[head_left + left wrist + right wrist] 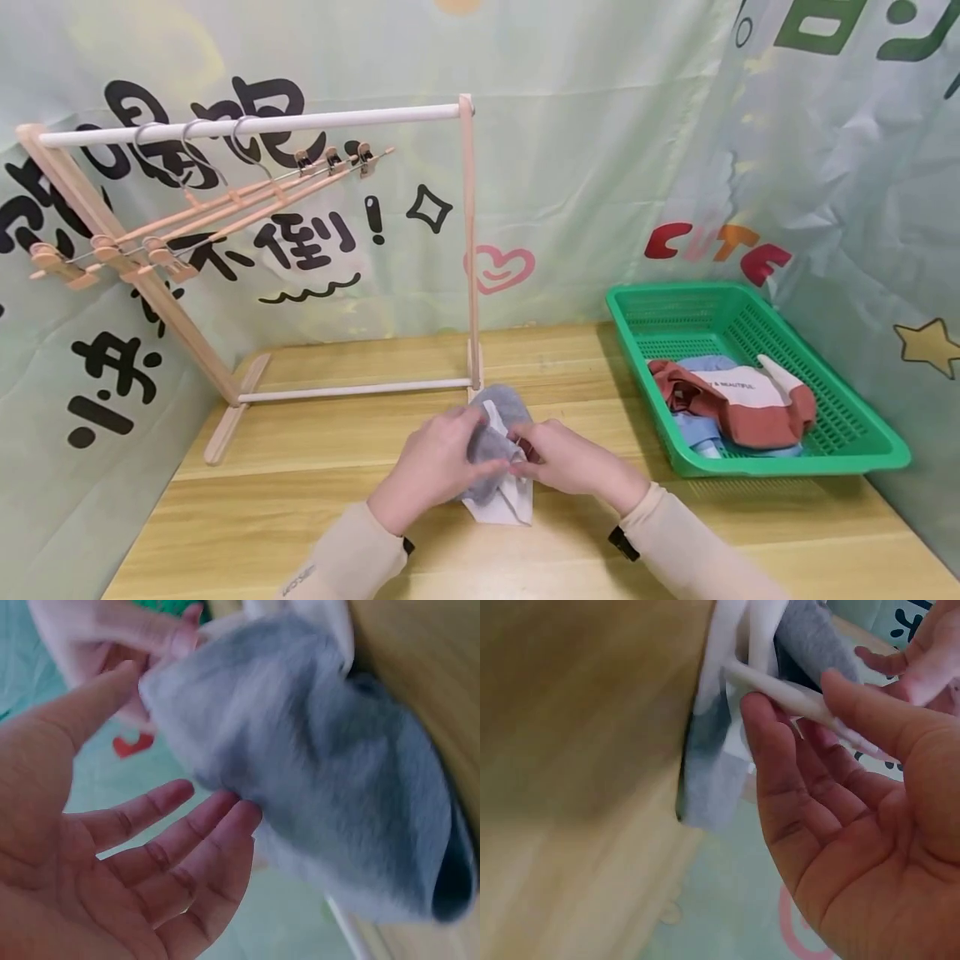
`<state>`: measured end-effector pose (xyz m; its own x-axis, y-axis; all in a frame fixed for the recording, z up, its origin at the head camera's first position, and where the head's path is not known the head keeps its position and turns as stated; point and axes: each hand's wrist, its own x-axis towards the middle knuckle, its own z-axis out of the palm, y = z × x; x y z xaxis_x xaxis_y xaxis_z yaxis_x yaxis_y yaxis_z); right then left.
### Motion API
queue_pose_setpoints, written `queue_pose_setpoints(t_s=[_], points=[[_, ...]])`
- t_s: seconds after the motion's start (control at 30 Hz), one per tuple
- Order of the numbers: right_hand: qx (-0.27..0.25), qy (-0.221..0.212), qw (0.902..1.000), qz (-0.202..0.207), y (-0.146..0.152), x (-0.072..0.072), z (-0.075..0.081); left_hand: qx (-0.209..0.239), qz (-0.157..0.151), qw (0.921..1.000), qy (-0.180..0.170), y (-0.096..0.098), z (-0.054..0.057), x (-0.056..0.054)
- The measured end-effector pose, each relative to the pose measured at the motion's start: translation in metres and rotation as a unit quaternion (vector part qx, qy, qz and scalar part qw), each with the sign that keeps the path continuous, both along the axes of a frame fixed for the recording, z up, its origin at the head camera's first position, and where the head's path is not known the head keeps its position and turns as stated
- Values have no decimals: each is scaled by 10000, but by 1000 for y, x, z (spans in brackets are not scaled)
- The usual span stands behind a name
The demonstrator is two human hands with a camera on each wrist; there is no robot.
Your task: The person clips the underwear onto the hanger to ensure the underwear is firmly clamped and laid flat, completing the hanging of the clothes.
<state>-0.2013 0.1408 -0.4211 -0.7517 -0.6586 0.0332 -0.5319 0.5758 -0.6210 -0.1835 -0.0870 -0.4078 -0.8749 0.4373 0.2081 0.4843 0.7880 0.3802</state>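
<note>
Well, your right hand (pixel 561 458) pinches the cloth (pixel 487 448) left of the basket (pixel 787 464); your left hand (pixel 438 454) touches it loosely. That one-sided grip could let it slip.

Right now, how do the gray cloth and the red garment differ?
The gray cloth is between the left hand and right hand; the red garment lies in the basket. The red garment's white panel carries dark lettering; the gray cloth shows none. Both look like rumpled fabric.

The head camera is looking forward and down from above; wrist cameras are closely sharing grey-and-white cloth (pixel 300 765).
</note>
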Motion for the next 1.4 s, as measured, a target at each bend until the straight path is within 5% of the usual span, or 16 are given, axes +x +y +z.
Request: queue_pose_setpoints(t_s=[0.2, 0.33, 0.53, 0.73, 1.03, 1.23, 1.4], points=[[-201, -53, 9998, -72, -4, 0, -6, -322, -127, 9975, 619, 9, -14, -1], [-101, -128, 9997, -174, -3, 5, -6, -203, 179, 9988, 400, 0, -11, -3], [888, 11, 9959, -175, -3, 18, -6, 309, 1118, 9922, -452, -44, 6, -10], [1580, 492, 9862, 78, -5, 27, -7, -333, 1599, 9855, -451, -97, -2, -18], [1490, 1016, 9836, 28, -5, 27, -16, -860, 880, 9909, -538, -82, 3, 5], [1363, 1145, 9840, 29, -2, 23, -17, -921, 892, 9916, -168, -83, -9, 0], [726, 804, 9932, -421, 10, 18, 0, -772, 955, 9924, -68, -85, -8, -5]])
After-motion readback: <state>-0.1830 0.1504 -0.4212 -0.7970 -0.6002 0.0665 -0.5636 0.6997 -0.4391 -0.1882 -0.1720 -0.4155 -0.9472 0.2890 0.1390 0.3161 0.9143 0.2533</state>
